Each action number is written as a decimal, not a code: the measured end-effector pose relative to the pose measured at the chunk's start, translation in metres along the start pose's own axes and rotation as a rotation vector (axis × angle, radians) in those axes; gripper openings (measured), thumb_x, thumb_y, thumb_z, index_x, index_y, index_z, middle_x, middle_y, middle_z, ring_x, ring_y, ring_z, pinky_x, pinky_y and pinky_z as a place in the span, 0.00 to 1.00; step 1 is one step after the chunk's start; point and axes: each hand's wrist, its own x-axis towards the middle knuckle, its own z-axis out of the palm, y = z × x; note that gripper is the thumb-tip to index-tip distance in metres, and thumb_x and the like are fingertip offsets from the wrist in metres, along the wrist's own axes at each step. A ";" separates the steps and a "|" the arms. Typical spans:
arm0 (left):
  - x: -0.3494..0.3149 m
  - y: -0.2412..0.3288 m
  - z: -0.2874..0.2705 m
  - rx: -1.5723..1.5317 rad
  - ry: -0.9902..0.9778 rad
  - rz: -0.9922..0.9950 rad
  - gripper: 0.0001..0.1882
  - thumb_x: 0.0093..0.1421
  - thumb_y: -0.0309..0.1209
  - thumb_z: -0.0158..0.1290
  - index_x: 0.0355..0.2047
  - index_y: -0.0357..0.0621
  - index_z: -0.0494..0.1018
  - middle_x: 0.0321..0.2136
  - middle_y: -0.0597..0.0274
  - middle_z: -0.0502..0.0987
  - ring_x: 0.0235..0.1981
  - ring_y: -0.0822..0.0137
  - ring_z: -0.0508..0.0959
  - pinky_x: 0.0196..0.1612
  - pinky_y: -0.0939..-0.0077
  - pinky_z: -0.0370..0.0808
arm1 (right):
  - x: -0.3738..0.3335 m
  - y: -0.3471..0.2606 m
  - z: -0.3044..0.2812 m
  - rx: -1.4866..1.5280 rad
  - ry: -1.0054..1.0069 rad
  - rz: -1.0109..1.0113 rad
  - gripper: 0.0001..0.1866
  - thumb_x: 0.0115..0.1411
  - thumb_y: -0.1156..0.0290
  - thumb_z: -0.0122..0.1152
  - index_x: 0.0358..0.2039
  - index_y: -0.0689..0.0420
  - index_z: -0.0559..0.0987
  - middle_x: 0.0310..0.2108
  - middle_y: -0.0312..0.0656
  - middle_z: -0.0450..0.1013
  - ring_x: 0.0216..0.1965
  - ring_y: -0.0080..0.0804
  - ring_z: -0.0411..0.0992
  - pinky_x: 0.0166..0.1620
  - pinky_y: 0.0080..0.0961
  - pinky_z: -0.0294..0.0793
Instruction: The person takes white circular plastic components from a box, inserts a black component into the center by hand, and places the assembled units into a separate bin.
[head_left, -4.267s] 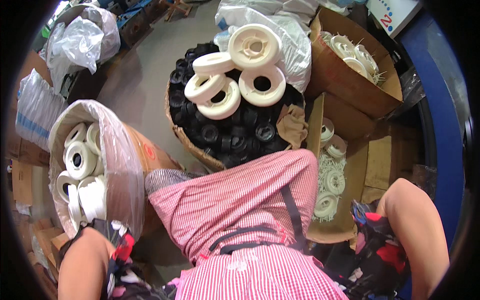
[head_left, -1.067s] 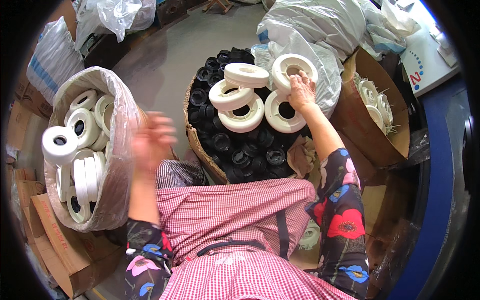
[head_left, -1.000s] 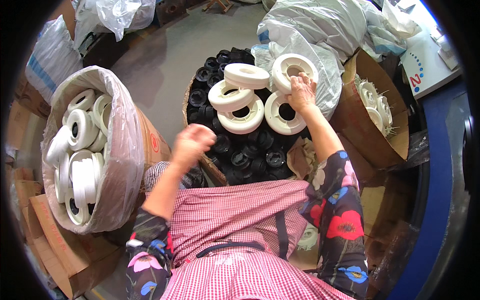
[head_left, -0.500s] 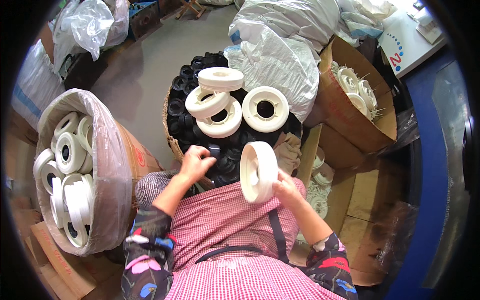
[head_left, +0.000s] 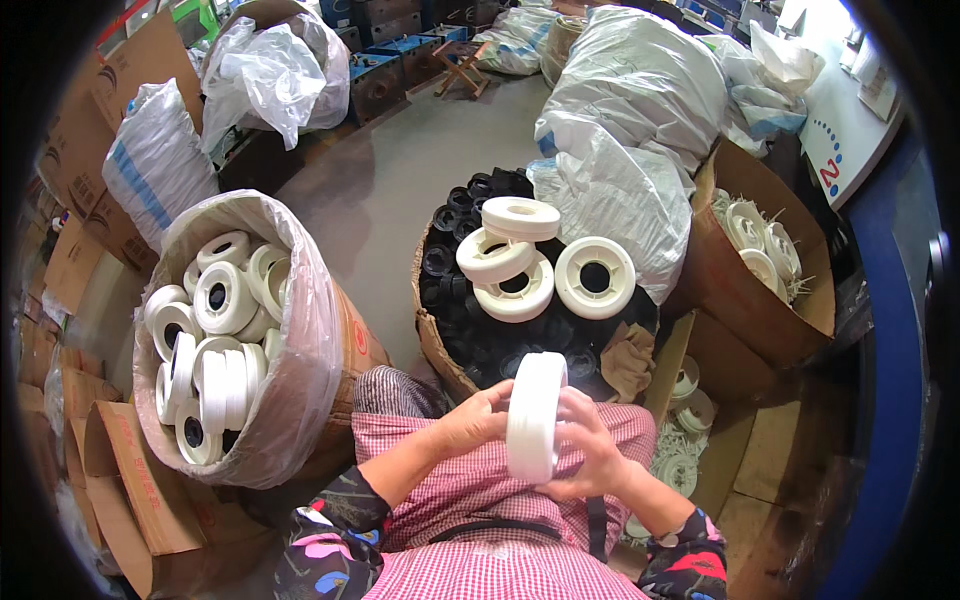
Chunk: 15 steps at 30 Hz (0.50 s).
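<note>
Over my lap a white plastic wheel point(head_left: 535, 418) is held upright, its rim turned edge-on. My right hand point(head_left: 592, 447) grips it from the right, fingers over its side and thumb beneath. At its left side my left hand point(head_left: 478, 418) is closed against the wheel, its fingertips partly hidden. No black ring shows in my left fingers; the wheel may cover it. Just beyond, a carton holds many black plastic rings point(head_left: 447, 290). On them lie several white wheels, one flat at the right point(head_left: 594, 278) and others stacked beside it point(head_left: 520, 218).
A plastic-lined carton point(head_left: 318, 400) of white wheels stands at the left. At the right are a carton point(head_left: 700, 235) with white parts and scraps, and a lower open carton point(head_left: 745, 400). White sacks point(head_left: 630, 85) lie behind. A brown cloth point(head_left: 628, 362) rests beside the black rings.
The view has swung left and up. My left hand, which pinched a black ring by the carton, has come to the white wheel. The wheel has turned edge-on between my hands.
</note>
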 end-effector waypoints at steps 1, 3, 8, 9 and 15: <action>-0.002 0.001 -0.004 -0.057 -0.069 -0.046 0.34 0.58 0.41 0.58 0.60 0.44 0.59 0.49 0.59 0.72 0.50 0.67 0.73 0.51 0.66 0.73 | 0.004 -0.003 -0.002 -0.100 -0.036 -0.094 0.30 0.31 0.64 0.76 0.38 0.56 0.76 0.58 0.51 0.58 0.59 0.58 0.58 0.56 0.52 0.63; -0.001 0.004 -0.006 -0.111 -0.110 -0.227 0.30 0.61 0.45 0.53 0.58 0.44 0.62 0.49 0.60 0.73 0.48 0.66 0.75 0.49 0.64 0.75 | 0.001 -0.005 -0.005 -0.175 -0.107 -0.153 0.29 0.31 0.65 0.76 0.37 0.56 0.76 0.58 0.48 0.59 0.59 0.60 0.57 0.57 0.55 0.62; -0.007 0.009 -0.002 -0.465 -0.212 -0.409 0.24 0.58 0.38 0.57 0.53 0.41 0.69 0.45 0.59 0.77 0.42 0.66 0.79 0.48 0.68 0.77 | -0.004 -0.004 -0.010 -0.261 -0.282 -0.333 0.19 0.34 0.68 0.68 0.30 0.56 0.73 0.53 0.46 0.62 0.58 0.61 0.58 0.59 0.59 0.62; -0.009 0.009 -0.002 -0.479 -0.220 -0.414 0.23 0.58 0.38 0.56 0.52 0.41 0.70 0.44 0.58 0.77 0.41 0.66 0.79 0.48 0.68 0.78 | -0.002 -0.003 -0.009 -0.288 -0.311 -0.345 0.20 0.34 0.68 0.68 0.30 0.56 0.73 0.53 0.47 0.62 0.58 0.61 0.57 0.58 0.59 0.62; 0.005 0.008 -0.010 0.018 -0.004 -0.285 0.31 0.60 0.47 0.54 0.57 0.41 0.61 0.43 0.58 0.75 0.40 0.68 0.77 0.39 0.71 0.78 | 0.013 -0.010 -0.004 0.138 -0.047 0.220 0.35 0.42 0.65 0.75 0.49 0.60 0.67 0.54 0.49 0.60 0.58 0.48 0.59 0.57 0.44 0.66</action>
